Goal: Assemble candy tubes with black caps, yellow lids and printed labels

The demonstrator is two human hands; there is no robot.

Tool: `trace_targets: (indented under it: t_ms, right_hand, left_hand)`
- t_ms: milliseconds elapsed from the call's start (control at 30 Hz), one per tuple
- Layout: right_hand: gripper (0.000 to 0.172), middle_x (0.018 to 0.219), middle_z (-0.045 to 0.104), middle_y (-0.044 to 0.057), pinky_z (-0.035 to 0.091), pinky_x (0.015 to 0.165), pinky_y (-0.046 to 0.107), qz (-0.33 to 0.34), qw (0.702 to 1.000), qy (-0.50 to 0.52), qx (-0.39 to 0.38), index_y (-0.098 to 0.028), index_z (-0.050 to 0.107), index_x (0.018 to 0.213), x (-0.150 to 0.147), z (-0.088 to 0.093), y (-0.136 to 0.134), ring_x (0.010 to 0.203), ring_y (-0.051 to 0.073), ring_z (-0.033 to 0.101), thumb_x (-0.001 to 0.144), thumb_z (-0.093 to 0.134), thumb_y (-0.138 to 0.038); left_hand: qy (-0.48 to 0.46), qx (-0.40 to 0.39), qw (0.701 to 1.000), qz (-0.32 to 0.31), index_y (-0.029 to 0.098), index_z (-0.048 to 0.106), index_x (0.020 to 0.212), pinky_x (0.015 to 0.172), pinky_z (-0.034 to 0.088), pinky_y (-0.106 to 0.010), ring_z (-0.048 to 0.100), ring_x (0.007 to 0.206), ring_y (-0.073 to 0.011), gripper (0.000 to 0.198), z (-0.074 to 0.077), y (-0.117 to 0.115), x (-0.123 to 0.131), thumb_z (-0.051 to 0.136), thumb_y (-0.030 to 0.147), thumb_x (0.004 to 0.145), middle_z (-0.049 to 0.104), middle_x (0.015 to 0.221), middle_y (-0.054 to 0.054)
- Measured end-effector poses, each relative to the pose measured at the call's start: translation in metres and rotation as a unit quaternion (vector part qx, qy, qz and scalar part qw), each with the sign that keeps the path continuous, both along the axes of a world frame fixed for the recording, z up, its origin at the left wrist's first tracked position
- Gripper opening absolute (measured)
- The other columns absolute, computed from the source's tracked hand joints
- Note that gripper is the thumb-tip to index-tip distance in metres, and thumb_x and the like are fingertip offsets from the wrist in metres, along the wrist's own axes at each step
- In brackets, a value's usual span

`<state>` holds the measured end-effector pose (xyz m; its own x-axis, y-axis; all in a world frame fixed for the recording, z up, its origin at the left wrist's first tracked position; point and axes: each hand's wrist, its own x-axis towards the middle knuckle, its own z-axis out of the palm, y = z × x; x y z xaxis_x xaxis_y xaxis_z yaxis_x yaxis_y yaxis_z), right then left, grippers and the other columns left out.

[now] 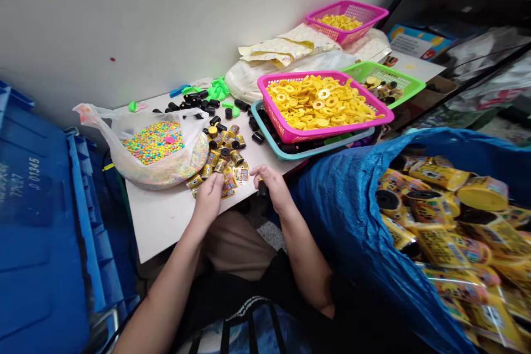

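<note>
My left hand (209, 196) is curled over the near end of a heap of small gold-and-yellow wrapped canisters (222, 163) on a white table (157, 227). Its fingers hide whatever may lie inside them. My right hand (271, 185) grips a short black cylinder (263, 189) at the table's front edge. Similar black cylinders (213, 120) lie scattered beyond the heap. To the left of my hands, a white plastic bag (153, 144) of pastel candy beads rests on a round tray.
A pink basket (326, 134) of yellow rings sits on a teal tray (274, 146) at the table's back right. A green basket (384, 76) and another pink basket (346, 19) stand beyond it. A blue sack (336, 204) of canisters fills the right; a blue crate (41, 221) fills the left.
</note>
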<state>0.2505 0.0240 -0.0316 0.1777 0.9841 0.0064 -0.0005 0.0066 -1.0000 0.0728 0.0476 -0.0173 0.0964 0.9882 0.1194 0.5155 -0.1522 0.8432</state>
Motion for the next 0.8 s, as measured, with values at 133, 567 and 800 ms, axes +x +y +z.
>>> trace_targets:
  t_ms: [133,567,800]
  right_hand:
    - [0.033,0.068,0.065,-0.001,0.045,0.072,0.029,0.116,0.991,0.032,-0.051,-0.018,0.074,0.083,-0.022,0.012,-0.008,0.069,0.015,0.058,0.07,0.072,-0.048]
    - [0.03,0.072,0.056,0.0,0.039,0.056,0.025,0.065,0.99,0.111,-0.064,-0.021,0.061,0.081,-0.035,0.014,-0.015,0.063,0.014,0.049,0.079,0.054,-0.05]
    - [0.034,0.101,0.067,0.003,0.049,0.071,0.025,0.075,0.973,0.218,-0.028,-0.023,0.06,0.097,-0.024,0.025,-0.015,0.087,0.016,0.06,0.067,0.076,-0.03]
  left_hand:
    - [-0.221,-0.141,0.965,-0.018,0.017,0.061,0.067,0.052,0.036,-0.024,0.043,0.054,-0.0115,0.047,0.002,-0.026,-0.005,0.06,0.063,0.078,0.05,0.056,0.002]
    - [-0.296,-0.133,0.944,0.055,0.015,0.073,0.096,0.06,0.05,-0.024,0.06,0.058,-0.011,0.037,0.007,-0.038,-0.022,0.08,0.035,0.065,0.07,0.067,-0.001]
    - [-0.245,-0.097,0.961,0.081,0.02,0.08,0.085,0.061,0.053,-0.024,0.063,0.062,-0.012,0.024,0.002,-0.039,-0.034,0.078,0.037,0.068,0.078,0.079,-0.005]
